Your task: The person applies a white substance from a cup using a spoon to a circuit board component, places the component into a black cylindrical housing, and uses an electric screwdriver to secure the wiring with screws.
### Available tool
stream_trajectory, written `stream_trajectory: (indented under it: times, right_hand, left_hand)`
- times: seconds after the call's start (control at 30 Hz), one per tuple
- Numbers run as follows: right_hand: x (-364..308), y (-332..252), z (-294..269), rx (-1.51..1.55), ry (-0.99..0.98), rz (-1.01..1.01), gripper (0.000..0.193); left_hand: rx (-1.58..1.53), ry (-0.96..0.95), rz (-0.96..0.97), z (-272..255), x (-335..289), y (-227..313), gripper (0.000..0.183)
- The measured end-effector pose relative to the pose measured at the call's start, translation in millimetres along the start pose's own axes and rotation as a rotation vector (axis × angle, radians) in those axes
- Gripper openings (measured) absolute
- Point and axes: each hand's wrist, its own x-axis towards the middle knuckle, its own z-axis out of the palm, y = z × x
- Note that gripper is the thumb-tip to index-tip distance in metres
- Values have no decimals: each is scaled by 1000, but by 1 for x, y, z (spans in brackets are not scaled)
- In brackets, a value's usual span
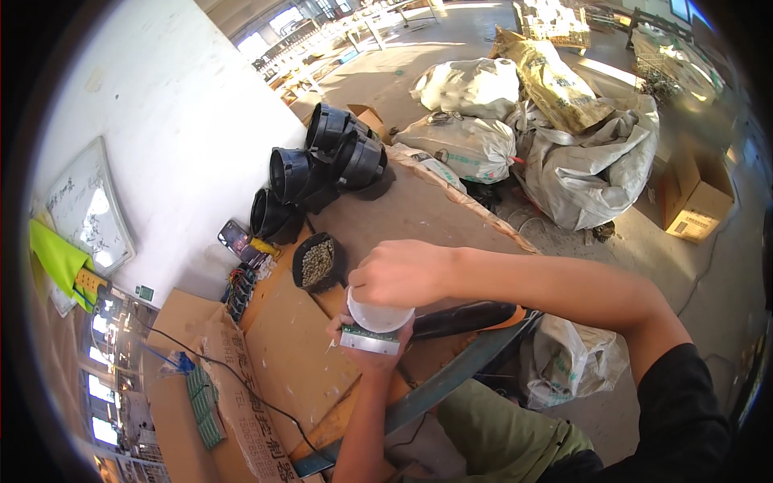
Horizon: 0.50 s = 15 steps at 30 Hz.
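My left hand (375,357) is closed around a whitish, translucent round cup (380,316). The same hand also holds a small green circuit board with a white block (369,339) against the cup's near side. Over the cup's far left rim is my right hand (403,272), its fingers bent and pressed together; whether they grip anything is hidden. Just beyond the hands stands a black bowl (299,274) holding many small beige pieces. A long black object with an orange end (459,320) lies to the right of the cup.
Black plastic housings (291,173) are piled by the white wall. A phone (235,239) leans nearby. An open carton (233,394) with green boards (205,398) stands left, crossed by a cable. Stuffed sacks (592,173) and a cardboard box (699,193) are beyond the table.
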Motion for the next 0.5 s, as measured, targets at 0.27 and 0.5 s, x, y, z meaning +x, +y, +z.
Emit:
stream_trajectory:
  times: [0.27,0.5]
  right_hand:
    - [8,-16,-38,32,-9,35,12]
    - [5,-6,-23,134,-66,93,10]
  left_hand:
    - [-89,1,-44,-3,1,4,85]
    - [-30,8,-35,-5,1,3,82]
